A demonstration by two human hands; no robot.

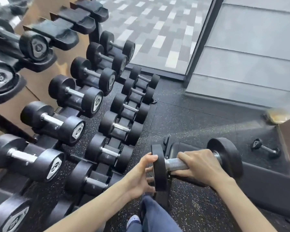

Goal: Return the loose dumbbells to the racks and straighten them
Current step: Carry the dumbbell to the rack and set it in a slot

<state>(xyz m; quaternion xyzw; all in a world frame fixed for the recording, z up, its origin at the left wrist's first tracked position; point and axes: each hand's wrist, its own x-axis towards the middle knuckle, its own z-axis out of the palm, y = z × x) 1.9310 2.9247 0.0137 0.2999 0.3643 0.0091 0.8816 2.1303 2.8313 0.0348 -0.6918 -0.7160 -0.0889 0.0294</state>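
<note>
A black dumbbell (174, 164) with a knurled steel handle is held level above the floor, lower centre. My right hand (197, 166) grips its handle, fingers wrapped around the bar. My left hand (141, 174) cups the near end plate, thumb over the rim, fingers curled behind the plate's face. The three-tier dumbbell rack (64, 17) fills the left side, with several black dumbbells in its saddles; the top tier (84, 22) shows several empty saddles. A small loose dumbbell (265, 147) lies on the floor at the right.
A black padded bench (258, 178) runs under and behind the held dumbbell. Speckled rubber flooring (182, 118) lies between rack and bench. A grey wall panel (251, 56) and a dark door frame (203, 36) stand beyond. My leg and shoe (134, 221) are at the bottom.
</note>
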